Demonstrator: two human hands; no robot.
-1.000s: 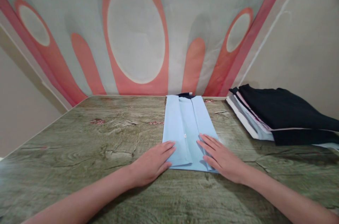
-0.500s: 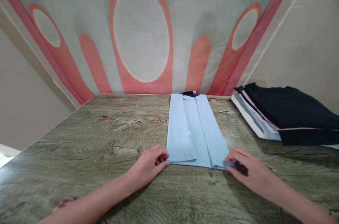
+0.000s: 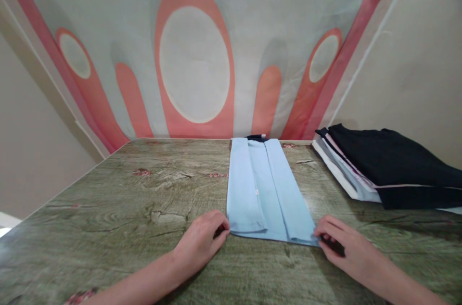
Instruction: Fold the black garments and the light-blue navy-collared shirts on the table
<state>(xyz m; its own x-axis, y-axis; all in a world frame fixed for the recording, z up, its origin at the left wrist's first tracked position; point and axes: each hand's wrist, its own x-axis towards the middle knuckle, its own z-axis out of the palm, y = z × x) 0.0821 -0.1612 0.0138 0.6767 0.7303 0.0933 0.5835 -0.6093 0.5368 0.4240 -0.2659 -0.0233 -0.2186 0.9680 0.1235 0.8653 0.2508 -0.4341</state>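
A light blue shirt [image 3: 265,189] lies on the table with both sides folded inward, making a long strip; its dark collar is at the far end and a small white tag shows on one inner edge. My left hand [image 3: 205,233] pinches the near left corner of the shirt between thumb and fingers. At the near right corner, my right hand [image 3: 341,242] is closed in a pinch on the hem. The fabric between both hands lies nearly flat.
A stack of folded clothes [image 3: 390,160], black on top with white, grey and pink layers below, sits at the right. The wood-patterned table [image 3: 162,199] meets a wall hanging [image 3: 195,64] with coral shapes at its far edge.
The view has tilted up slightly, so everything sits lower. The right hand's pinch has shifted a little outward at the corner, and the hem there lies flatter. The left hand stays at its corner.
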